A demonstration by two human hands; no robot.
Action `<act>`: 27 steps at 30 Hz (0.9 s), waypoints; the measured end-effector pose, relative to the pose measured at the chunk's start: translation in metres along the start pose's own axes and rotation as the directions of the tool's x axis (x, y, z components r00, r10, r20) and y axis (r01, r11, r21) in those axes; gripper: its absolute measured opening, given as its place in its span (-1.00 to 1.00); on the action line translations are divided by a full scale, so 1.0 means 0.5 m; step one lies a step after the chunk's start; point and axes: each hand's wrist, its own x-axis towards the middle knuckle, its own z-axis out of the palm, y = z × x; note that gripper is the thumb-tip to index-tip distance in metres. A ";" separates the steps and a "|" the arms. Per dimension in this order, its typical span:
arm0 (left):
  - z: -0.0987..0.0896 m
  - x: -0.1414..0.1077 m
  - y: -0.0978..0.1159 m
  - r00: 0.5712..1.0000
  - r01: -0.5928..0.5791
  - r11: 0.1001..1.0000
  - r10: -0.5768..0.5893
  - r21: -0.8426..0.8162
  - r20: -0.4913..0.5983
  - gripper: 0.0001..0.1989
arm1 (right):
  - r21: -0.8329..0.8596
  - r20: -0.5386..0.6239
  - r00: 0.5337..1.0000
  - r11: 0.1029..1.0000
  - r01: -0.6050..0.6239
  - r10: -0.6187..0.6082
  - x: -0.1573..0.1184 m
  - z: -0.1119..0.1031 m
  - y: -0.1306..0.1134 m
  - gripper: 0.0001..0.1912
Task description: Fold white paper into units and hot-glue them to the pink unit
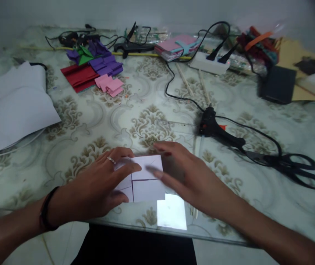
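Note:
White paper (148,190) lies near the table's front edge, with dark purple lines crossing it and dividing it into smaller rectangles. My left hand (102,180), with a ring and a dark wristband, holds down the paper's left part; its fingers bend over the sheet and hide that side. At the paper's right edge is my right hand (183,171), thumb and fingers apart and slightly blurred, with nothing visible between them. I cannot tell whether its thumb touches the paper.
A black glue gun (219,129) with its cord and black scissors (290,163) lie to the right. Red folded paper (80,76), purple paper (106,65) and pink paper (110,84) sit at back left. White sheets (14,110) lie left; a power strip (208,63) stands behind.

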 end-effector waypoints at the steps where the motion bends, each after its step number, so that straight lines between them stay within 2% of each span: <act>1: 0.003 -0.002 0.003 1.000 -0.018 0.999 0.018 0.027 -0.017 -0.43 | 0.065 -0.011 0.994 0.993 -0.103 0.104 0.003 -0.006 -0.003 -0.56; 3: 0.008 -0.007 0.006 0.997 -0.055 0.994 0.061 0.099 -0.052 -0.42 | 0.186 0.055 0.968 0.950 -0.250 0.244 0.008 -0.015 -0.009 -0.74; 5: 0.006 -0.008 0.011 0.995 -0.061 0.988 0.072 0.142 -0.072 -0.38 | 0.241 0.121 0.951 0.921 -0.306 0.285 0.010 -0.023 -0.016 -0.71; 7: -0.010 -0.001 0.020 0.995 -0.044 0.994 0.052 0.103 -0.083 -0.30 | 0.248 0.100 0.957 0.925 -0.289 0.272 0.009 -0.030 -0.024 -0.62; 9: -0.039 0.015 0.034 0.998 0.018 1.000 -0.018 -0.006 -0.059 -0.27 | 0.252 0.040 0.970 0.937 -0.243 0.240 0.007 -0.039 -0.035 -0.65; 10: -0.055 0.025 0.041 0.997 0.072 0.995 -0.073 -0.071 -0.022 -0.35 | 0.256 0.014 0.975 0.941 -0.220 0.224 0.006 -0.044 -0.042 -0.66; 12: -0.084 0.048 0.053 0.977 0.201 0.972 -0.190 -0.124 0.094 -0.66 | 0.282 -0.018 0.980 0.941 -0.186 0.199 0.006 -0.052 -0.055 -0.70; 14: -0.099 0.069 0.060 0.953 0.289 0.947 -0.271 -0.138 0.137 -0.59 | 0.336 -0.021 0.981 0.925 -0.177 0.195 0.007 -0.056 -0.065 -0.74; 16: -0.099 0.084 0.060 0.942 0.326 0.929 -0.302 -0.174 0.150 -0.52 | 0.397 -0.002 0.978 0.898 -0.190 0.208 0.009 -0.056 -0.068 -0.76; 27: -0.062 0.098 0.030 0.926 0.376 0.849 -0.328 -0.371 0.185 -0.57 | 0.618 0.055 0.956 0.742 -0.258 0.287 0.021 -0.035 -0.031 -0.74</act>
